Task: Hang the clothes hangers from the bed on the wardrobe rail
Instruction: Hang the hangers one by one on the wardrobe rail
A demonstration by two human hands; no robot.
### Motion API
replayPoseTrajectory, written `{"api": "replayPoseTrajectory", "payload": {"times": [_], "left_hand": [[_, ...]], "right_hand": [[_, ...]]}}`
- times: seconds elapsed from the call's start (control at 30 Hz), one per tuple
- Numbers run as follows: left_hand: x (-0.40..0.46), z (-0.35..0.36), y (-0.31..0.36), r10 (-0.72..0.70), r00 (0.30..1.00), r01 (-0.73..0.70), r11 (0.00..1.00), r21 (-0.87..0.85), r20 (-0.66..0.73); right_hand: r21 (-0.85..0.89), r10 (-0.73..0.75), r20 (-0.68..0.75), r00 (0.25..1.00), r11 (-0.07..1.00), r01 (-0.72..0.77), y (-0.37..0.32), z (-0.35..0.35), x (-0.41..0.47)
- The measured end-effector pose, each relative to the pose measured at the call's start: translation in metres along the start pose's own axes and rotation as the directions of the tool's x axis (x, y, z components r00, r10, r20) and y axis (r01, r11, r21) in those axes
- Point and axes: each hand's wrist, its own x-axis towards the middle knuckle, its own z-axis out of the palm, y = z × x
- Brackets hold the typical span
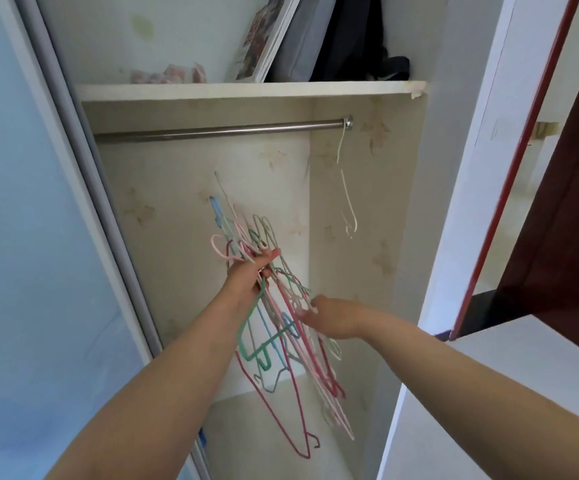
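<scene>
Left hand (pixel 251 275) gripping a bundle of wire hangers (pixel 281 327), fingers curled round the tangle near its upper part, hooks sticking up and left above the fist. Colours in the bundle: red, pink, green, blue, pale grey/white. Long ends hang down and right below the hand, red one reaching lowest. Right hand (pixel 329 318) at the bundle's right side, lower than the left, fingertips pinching or touching strands of the pale hangers; exact grip can't be told, fingers partly hidden by the wires. Both forearms bare, reaching forward into the open wardrobe.

Bundle is held inside the wardrobe opening, well below the rail, not touching it. Wardrobe floor (pixel 281 427) pale, under the hanging ends.

Behind: wardrobe back wall (pixel 177 188) cream with faint brownish stains. Rail (pixel 218 130) is a metal bar running left to right under the shelf, fixed at right by a metal bracket. One pale hanger (pixel 346 202) already hangs from the rail at its far right end, next to the side wall, seen edge-on, thin.

Shelf (pixel 246 87) above the rail, white edge, chipped at right corner. On it: a framed picture (pixel 267 36) leaning, a grey flat item (pixel 301 43) beside it, a black bag (pixel 360 39) to the right, something pink (pixel 170 75) at left.

Sliding door (pixel 21 237) pale blue at left. Dark red door (pixel 558 209) at right.
</scene>
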Motion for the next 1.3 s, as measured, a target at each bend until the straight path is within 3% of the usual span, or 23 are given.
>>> {"api": "replayPoseTrajectory", "payload": {"times": [0.1,0.27,0.4,0.43,0.5,0.57,0.6,0.7,0.77,0.9,0.97,1.03,1.13,1.3], "left_hand": [[-0.003,-0.005,0.001,-0.045,0.999,0.045,0.999,-0.020,0.011],[-0.009,-0.021,-0.001,-0.075,0.994,0.077,0.997,-0.025,0.084],[-0.013,-0.027,-0.005,-0.101,0.992,0.100,0.995,0.021,0.077],[-0.014,-0.029,-0.007,-0.106,0.992,0.104,0.994,0.033,0.067],[-0.016,-0.034,-0.010,-0.127,0.990,0.125,0.991,0.048,0.057],[-0.019,-0.042,-0.013,-0.161,0.985,0.154,0.984,0.094,0.068],[-0.023,-0.045,-0.014,-0.174,0.981,0.161,0.977,0.136,0.088],[-0.039,-0.050,-0.020,-0.204,0.958,0.141,0.947,0.289,0.200],[-0.055,-0.050,-0.024,-0.248,0.926,0.122,0.909,0.398,0.284],[-0.084,-0.047,-0.031,-0.385,0.836,0.170,0.859,0.484,0.391],[-0.094,-0.049,-0.032,-0.428,0.804,0.211,0.855,0.474,0.413],[-0.103,-0.050,-0.031,-0.443,0.790,0.234,0.857,0.459,0.424],[-0.114,-0.053,-0.028,-0.449,0.797,0.261,0.859,0.440,0.404],[-0.119,-0.061,-0.032,-0.420,0.829,0.259,0.873,0.413,0.368]], "right_hand": [[-0.042,0.014,0.008,1.000,0.999,-0.013,0.008,0.033,0.000],[0.235,0.100,-0.144,0.984,0.970,-0.065,0.021,0.064,-0.002],[0.250,0.142,-0.343,0.929,0.967,-0.055,0.032,0.074,-0.010],[0.289,0.130,-0.350,0.928,0.957,-0.025,0.035,0.074,-0.013],[0.364,0.077,-0.190,0.979,0.931,-0.003,0.037,0.065,-0.024],[0.294,0.008,0.052,0.999,0.956,-0.023,0.037,0.053,-0.032],[0.207,0.003,0.092,0.996,0.978,-0.022,0.039,0.047,-0.033],[0.009,0.050,-0.141,0.989,0.999,-0.049,0.046,0.029,-0.023],[-0.018,0.065,-0.289,0.955,0.997,-0.073,0.053,0.020,-0.015],[-0.086,-0.010,-0.420,0.907,0.996,-0.029,0.064,0.012,0.003],[-0.140,-0.028,-0.430,0.902,0.990,-0.036,0.072,0.010,0.012],[-0.234,-0.028,-0.353,0.935,0.970,-0.059,0.082,0.011,0.018],[-0.189,-0.048,-0.288,0.957,0.982,-0.008,0.090,0.018,0.019],[-0.140,-0.185,-0.472,0.862,0.981,0.134,0.097,0.021,0.008]]}}
